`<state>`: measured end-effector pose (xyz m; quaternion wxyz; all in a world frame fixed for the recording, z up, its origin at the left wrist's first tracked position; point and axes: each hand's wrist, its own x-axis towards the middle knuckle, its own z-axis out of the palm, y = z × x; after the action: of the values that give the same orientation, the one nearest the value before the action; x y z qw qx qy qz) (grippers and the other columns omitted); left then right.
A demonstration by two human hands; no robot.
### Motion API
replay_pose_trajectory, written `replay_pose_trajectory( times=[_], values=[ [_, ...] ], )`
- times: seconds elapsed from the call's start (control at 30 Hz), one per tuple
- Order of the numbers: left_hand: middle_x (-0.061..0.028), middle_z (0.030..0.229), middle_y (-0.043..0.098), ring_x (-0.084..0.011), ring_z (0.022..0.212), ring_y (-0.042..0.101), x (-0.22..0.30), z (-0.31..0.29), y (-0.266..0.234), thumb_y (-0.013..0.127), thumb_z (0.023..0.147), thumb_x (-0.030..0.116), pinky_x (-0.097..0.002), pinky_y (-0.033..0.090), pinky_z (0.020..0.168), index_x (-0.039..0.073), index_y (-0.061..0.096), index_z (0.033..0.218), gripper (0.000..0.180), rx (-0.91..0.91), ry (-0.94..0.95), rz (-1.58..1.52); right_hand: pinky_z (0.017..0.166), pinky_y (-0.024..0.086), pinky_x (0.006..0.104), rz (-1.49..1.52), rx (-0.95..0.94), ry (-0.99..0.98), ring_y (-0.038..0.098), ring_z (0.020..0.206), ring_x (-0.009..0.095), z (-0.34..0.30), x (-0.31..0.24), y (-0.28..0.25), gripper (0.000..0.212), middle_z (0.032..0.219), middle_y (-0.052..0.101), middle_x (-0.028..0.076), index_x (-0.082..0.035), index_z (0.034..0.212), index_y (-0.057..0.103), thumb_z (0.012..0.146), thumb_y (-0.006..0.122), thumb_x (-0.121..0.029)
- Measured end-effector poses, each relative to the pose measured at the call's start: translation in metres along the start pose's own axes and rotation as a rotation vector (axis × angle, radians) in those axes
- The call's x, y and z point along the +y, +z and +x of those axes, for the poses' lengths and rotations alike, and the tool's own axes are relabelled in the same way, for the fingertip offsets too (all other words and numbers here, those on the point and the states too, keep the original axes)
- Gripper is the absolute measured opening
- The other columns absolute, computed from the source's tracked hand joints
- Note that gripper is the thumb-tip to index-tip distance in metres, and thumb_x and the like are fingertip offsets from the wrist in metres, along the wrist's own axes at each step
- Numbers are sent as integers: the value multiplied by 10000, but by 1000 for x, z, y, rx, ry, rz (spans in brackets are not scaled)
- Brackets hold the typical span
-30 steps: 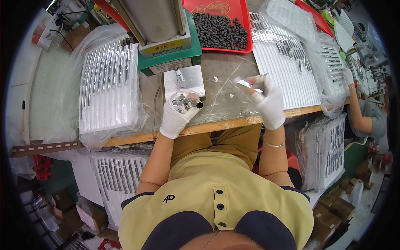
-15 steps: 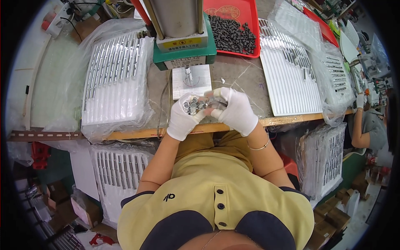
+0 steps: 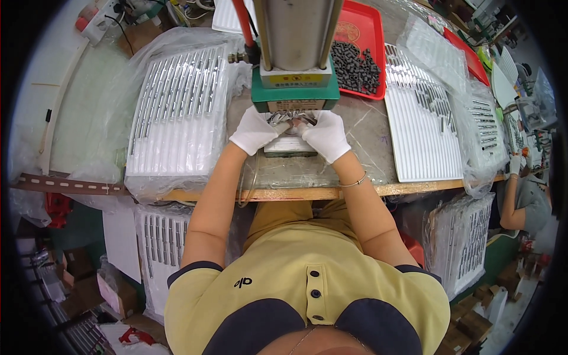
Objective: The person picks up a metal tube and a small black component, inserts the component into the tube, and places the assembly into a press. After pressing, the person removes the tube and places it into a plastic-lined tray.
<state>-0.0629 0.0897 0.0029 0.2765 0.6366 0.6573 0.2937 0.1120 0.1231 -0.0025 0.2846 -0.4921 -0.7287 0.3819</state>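
Observation:
Both my hands, in white gloves with bare fingertips, are at the press (image 3: pixel 294 97), above its pale metal base block (image 3: pixel 290 145). A cluster of shiny chrome tubes (image 3: pixel 278 118) sits in the curled fingers of my left hand (image 3: pixel 255 131), partly hidden beneath the green press head. My right hand (image 3: pixel 326 137) is closed just to its right, with thumb and fingers brought together near the base block's middle. What lies between those right fingertips is too small and shaded to make out. The pin on the base block is hidden by the hands.
A red tray (image 3: pixel 378 65) of small black sleeves stands behind and right of the press. White ribbed trays of chrome tubes lie left (image 3: pixel 171 160) and right (image 3: pixel 423 157), partly in plastic wrap. A cable (image 3: pixel 251 183) hangs at the table edge. Another person (image 3: pixel 526 201) works far right.
Both hands have moved forward from near the table's edge to under the press head, carrying the chrome tubes. The view has shifted, so the press appears farther right.

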Motion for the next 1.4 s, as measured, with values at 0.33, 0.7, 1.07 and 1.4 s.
replay_pose_trajectory(
  times=[0.33, 0.7, 1.07, 1.4],
  values=[
    [-70, 838, 668, -124, 755, 615, -25, -40, -6, 706, 762, 95, -270, 497, 712, 1, 587, 948, 240, 229, 13, -427, 772, 510, 415, -295, 13, -42, 641, 862, 343, 4, 11, 19, 316, 908, 673, 164, -112, 993, 685, 773, 655, -337],
    [-27, 756, 637, -73, 682, 549, 32, -110, 24, 766, 724, 143, -260, 469, 634, 22, 638, 889, 241, -185, 43, -467, 621, 438, 198, 475, -335, 22, 524, 705, 29, -96, -6, -34, 176, 801, 629, -4, 28, 1002, 651, 836, 649, -29],
    [-106, 680, 552, -319, 643, 569, 20, -143, 70, 689, 669, 170, -414, 465, 583, 95, 564, 715, 153, 482, 282, 177, 509, 399, 204, 126, 13, -53, 475, 569, 30, -119, -2, -1, 78, 646, 608, -6, 12, 782, 617, 820, 661, -41],
    [-103, 922, 703, -160, 811, 650, -49, -383, -40, 718, 726, 149, -280, 505, 734, 9, 669, 1009, 320, 354, -673, -199, 582, 414, 232, 19, 36, -84, 519, 648, 77, -116, 23, -17, 163, 748, 622, 46, -16, 845, 695, 889, 606, -145]
  ],
)
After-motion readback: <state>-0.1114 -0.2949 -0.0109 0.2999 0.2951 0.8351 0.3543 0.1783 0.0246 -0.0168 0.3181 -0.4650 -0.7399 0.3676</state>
